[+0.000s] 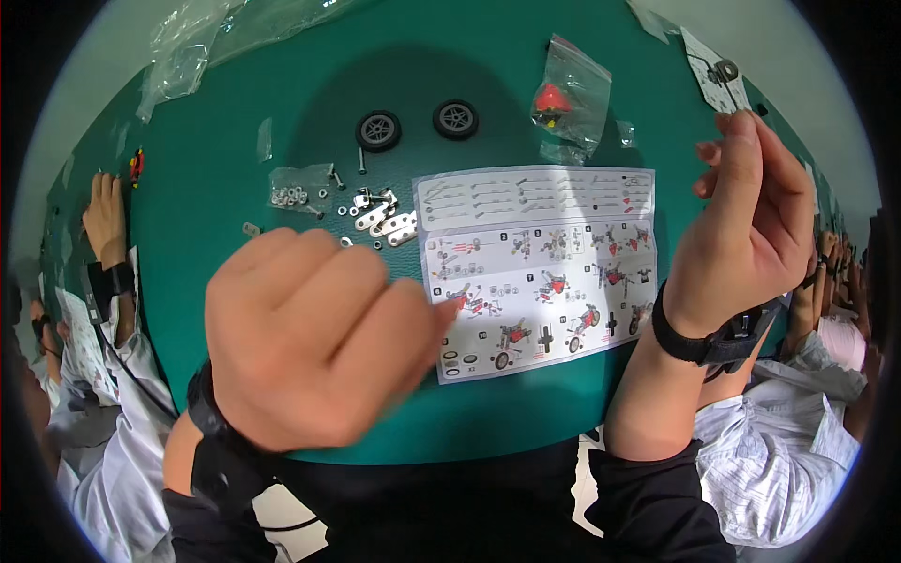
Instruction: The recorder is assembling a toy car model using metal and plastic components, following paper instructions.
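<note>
My left hand is closed in a fist above the table's near left part, back of the hand upward, slightly blurred; whatever its fingers may hold is hidden. Raised at the right, my right hand has thumb and fingertips pinched together. A dark metal part with thin rods shows just beyond those fingertips, over a printed sheet; I cannot tell whether the fingers touch it. Between the hands lies a picture instruction sheet. Beyond my left hand are silver perforated plates, a bolt and a small bag of nuts.
Two black toy wheels lie at the far middle of the green table. A clear bag with red parts is beyond the sheet. Crumpled plastic lies far left. Another person's hand rests at the left edge; other people sit at right.
</note>
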A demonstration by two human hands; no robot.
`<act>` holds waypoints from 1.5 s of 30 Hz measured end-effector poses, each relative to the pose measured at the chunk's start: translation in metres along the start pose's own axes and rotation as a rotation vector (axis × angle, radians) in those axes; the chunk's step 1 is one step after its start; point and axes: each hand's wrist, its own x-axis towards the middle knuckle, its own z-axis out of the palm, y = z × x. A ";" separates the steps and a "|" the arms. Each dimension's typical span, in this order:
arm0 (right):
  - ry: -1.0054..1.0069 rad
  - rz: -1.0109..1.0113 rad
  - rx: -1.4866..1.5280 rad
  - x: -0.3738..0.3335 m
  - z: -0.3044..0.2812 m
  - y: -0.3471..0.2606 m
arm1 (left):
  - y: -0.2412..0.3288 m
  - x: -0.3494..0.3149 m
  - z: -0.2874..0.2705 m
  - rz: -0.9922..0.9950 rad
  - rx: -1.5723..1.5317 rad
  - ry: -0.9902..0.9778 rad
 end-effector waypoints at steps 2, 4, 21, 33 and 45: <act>0.022 -0.019 -0.023 -0.002 -0.001 -0.004 | 0.010 0.015 -0.003 -0.045 -0.068 -0.101; -0.032 -0.084 -0.115 0.010 -0.003 -0.008 | 0.004 0.041 0.026 -0.074 -0.112 0.066; -0.097 -0.070 -0.065 -0.008 -0.008 -0.021 | -0.014 0.177 0.101 -0.541 -0.634 -0.144; -0.319 0.077 0.103 -0.038 0.027 -0.048 | -0.045 -0.011 -0.004 -0.556 -0.866 0.219; -0.909 -0.054 -0.237 -0.066 0.054 -0.031 | -0.052 -0.056 0.033 -0.603 -1.262 0.267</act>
